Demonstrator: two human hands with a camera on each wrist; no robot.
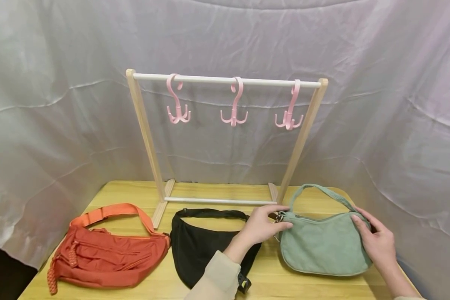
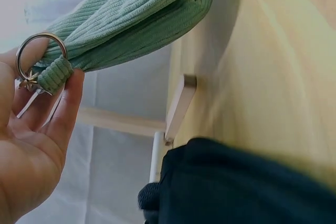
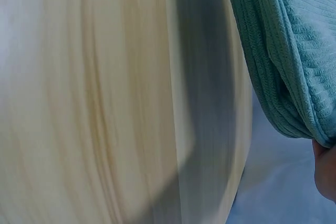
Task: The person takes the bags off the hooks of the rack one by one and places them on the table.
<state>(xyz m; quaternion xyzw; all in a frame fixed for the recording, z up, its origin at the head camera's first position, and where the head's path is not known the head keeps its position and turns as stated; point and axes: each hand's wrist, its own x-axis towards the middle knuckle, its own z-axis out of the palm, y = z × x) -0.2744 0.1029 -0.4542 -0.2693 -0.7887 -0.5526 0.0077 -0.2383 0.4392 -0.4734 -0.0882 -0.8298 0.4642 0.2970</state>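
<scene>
A green corduroy shoulder bag [image 1: 324, 246] is held between both hands at the right of the table, its strap [image 1: 322, 189] arched upward. At its upper left corner, my left hand [image 1: 260, 225] pinches the bag beside a metal ring [image 2: 43, 35]. My right hand [image 1: 378, 239] grips the upper right corner, thumb on the front face. In the right wrist view, the bag's ribbed side [image 3: 273, 61] shows above a shadow on the wood; most of that hand is out of frame. A black bag [image 1: 198, 246] lies partly behind my left forearm.
A red-orange bag [image 1: 112, 258] lies at the left of the wooden table [image 1: 273, 287]. Behind the bags stands a rack with a white top bar [image 1: 206, 79]. Three pink hooks hang from it: left [image 1: 177, 104], middle [image 1: 235, 104], right [image 1: 290, 108]. Grey cloth [image 1: 225, 37] surrounds the table.
</scene>
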